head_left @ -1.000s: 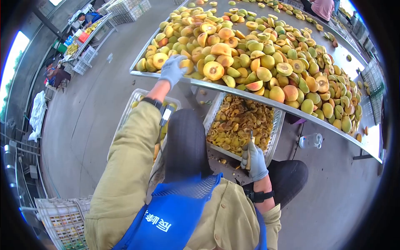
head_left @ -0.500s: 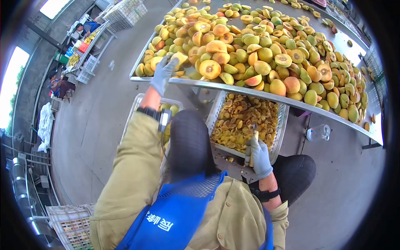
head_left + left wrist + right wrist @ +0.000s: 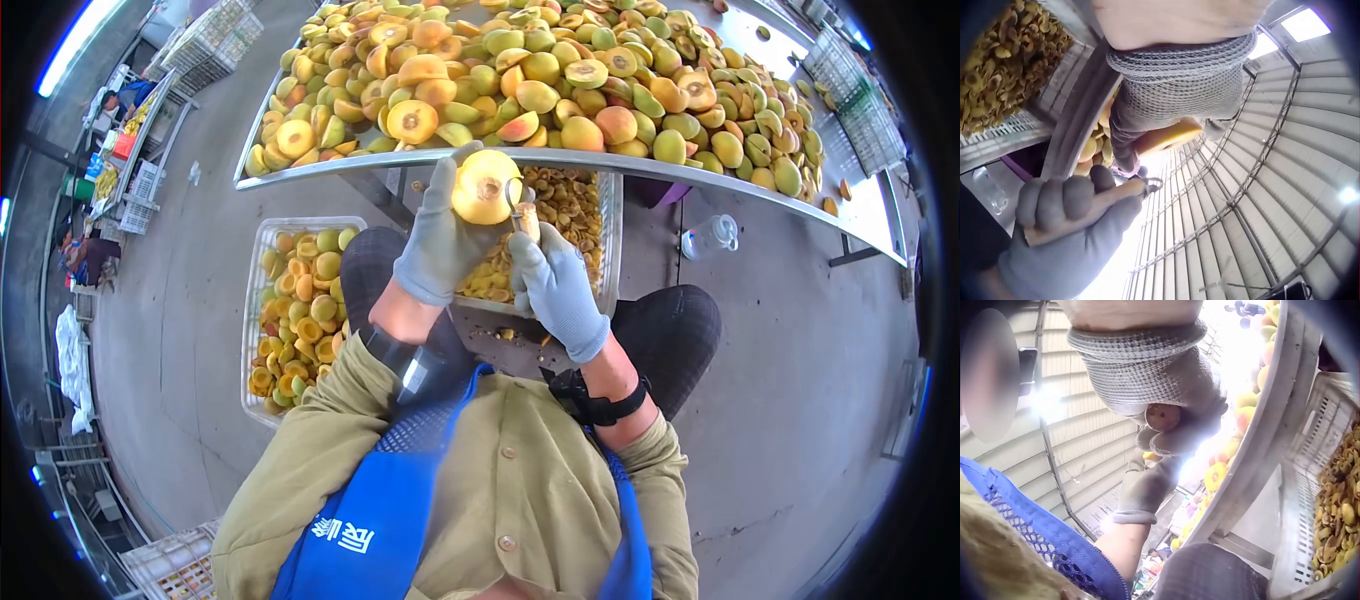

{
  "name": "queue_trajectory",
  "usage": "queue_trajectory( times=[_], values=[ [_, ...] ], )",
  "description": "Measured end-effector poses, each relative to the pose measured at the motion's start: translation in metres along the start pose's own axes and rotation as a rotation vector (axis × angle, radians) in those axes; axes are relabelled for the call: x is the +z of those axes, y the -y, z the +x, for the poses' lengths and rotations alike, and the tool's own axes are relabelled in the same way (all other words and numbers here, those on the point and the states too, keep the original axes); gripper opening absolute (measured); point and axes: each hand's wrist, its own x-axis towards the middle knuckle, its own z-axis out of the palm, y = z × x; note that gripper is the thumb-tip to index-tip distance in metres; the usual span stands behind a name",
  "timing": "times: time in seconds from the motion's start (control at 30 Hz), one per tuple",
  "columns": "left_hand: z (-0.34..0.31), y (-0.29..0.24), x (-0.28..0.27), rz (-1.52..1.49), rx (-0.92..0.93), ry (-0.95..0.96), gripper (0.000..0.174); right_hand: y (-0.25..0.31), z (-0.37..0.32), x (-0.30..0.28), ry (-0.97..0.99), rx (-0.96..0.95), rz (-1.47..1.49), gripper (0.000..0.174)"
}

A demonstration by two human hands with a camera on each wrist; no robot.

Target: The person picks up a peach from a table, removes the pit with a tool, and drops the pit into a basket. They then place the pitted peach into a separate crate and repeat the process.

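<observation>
Coring appears to be the step in hand: the left hand [image 3: 440, 240] grips a halved fruit [image 3: 478, 200], brown centre exposed, near the table edge [image 3: 620, 161]. The right hand [image 3: 565, 290] grips a wooden handle [image 3: 529, 222], its metal loop [image 3: 509, 193] by the fruit; contact cannot be confirmed. The next move calls for a steady hold and a shallow scoop around the centre.

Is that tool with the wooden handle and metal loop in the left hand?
No, the right hand grips the wooden-handled metal loop tool, while the left hand holds a yellow cut fruit.
</observation>
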Motion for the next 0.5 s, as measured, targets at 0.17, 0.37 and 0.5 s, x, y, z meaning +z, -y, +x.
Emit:
queue_trajectory(
  times=[0.17, 0.37, 0.5],
  values=[
    [0.009, 0.019, -0.005, -0.118, 0.009, -0.039, 0.060, 0.018, -0.009, 0.003, -0.005, 0.199, 0.285, 0.033],
    [0.002, 0.023, 0.005, 0.189, 0.096, 0.046, 0.060, 0.014, -0.011, -0.001, -0.021, 0.147, 0.364, 0.033],
    [-0.004, 0.011, 0.017, 0.214, 0.045, 0.110, 0.050, 0.010, -0.012, -0.001, -0.044, 0.116, 0.271, 0.030]
  ],
)
